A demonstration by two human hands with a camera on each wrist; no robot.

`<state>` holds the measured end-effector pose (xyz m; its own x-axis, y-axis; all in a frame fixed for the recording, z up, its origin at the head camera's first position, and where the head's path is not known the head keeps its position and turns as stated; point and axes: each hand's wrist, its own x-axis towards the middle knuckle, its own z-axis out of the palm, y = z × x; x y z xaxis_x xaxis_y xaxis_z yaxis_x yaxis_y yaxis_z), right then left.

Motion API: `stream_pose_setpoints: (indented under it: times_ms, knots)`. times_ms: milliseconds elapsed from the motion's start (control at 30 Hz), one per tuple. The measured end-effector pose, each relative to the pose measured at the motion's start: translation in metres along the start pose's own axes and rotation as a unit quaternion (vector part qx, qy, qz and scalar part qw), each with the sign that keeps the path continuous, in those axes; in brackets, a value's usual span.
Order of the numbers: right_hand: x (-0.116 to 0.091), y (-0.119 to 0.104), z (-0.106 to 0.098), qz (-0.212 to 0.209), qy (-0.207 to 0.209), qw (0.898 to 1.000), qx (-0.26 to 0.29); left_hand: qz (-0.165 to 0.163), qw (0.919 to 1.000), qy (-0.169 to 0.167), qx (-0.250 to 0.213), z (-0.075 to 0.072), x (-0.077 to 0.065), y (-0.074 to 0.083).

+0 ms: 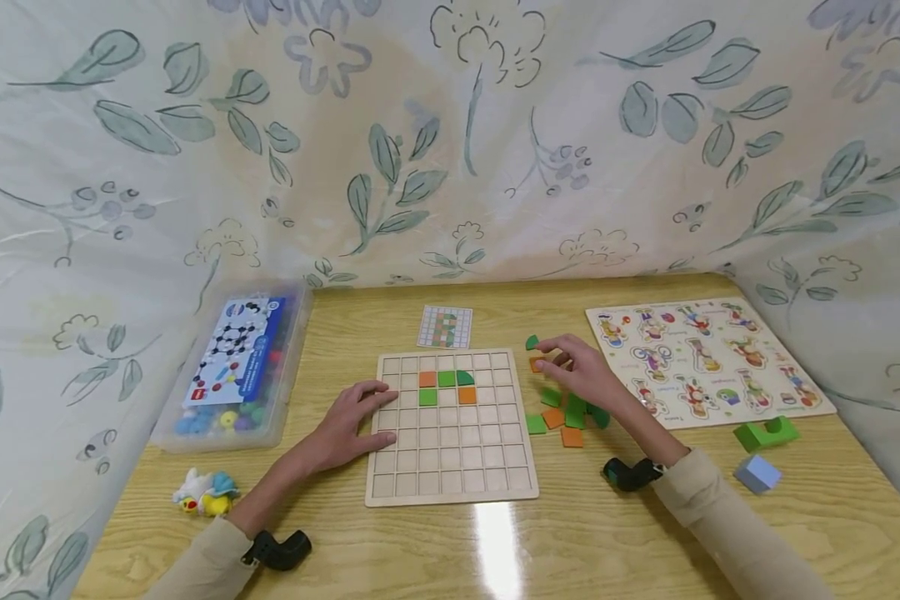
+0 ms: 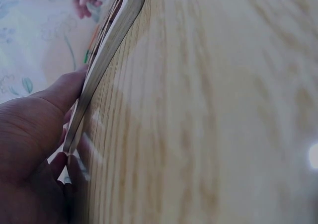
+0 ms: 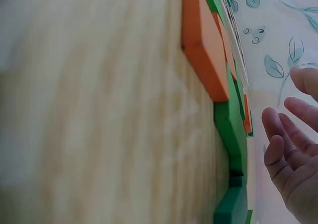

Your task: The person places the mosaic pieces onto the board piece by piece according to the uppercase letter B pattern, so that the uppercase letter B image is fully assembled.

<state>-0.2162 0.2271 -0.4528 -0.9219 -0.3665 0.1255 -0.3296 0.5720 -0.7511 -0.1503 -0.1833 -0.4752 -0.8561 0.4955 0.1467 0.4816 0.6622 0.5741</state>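
Observation:
My left hand [image 1: 348, 425] rests at the left edge of a wooden grid board [image 1: 450, 462], fingers and thumb spread along its rim. In the left wrist view, the thumb [image 2: 67, 90] lies against the board's edge [image 2: 112, 45]. On the grid sit orange and green squares and a dark green quarter-circle tile [image 1: 465, 378]. My right hand [image 1: 581, 367] is above the loose tiles right of the board, fingers loosely bent. Its fingertips are near a green quarter-circle tile [image 1: 532, 342] and an orange tile [image 1: 536, 364]. The right wrist view shows nothing between its fingers [image 3: 293, 134].
Loose green and orange tiles [image 1: 572, 437] lie beside the board. Behind it is a pattern card [image 1: 423, 337]. A picture puzzle board [image 1: 675, 367], a green block [image 1: 753, 437] and a blue block [image 1: 758, 474] are right. On the left are a plastic box [image 1: 270, 437] and small toys [image 1: 217, 505].

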Motion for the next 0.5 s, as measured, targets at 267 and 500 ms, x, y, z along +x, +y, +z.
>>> stream_pose_setpoints:
  times_ms: [267,500]
  knots:
    - [0.008,0.016,0.003,-0.038,-0.002,0.997,-0.062,0.003,1.0000,0.001,0.002,0.001,-0.001,-0.001]
    - [0.012,0.021,0.005,-0.040,-0.025,0.996,-0.075,0.007,1.0000,0.001,0.004,0.000,0.000,-0.002]
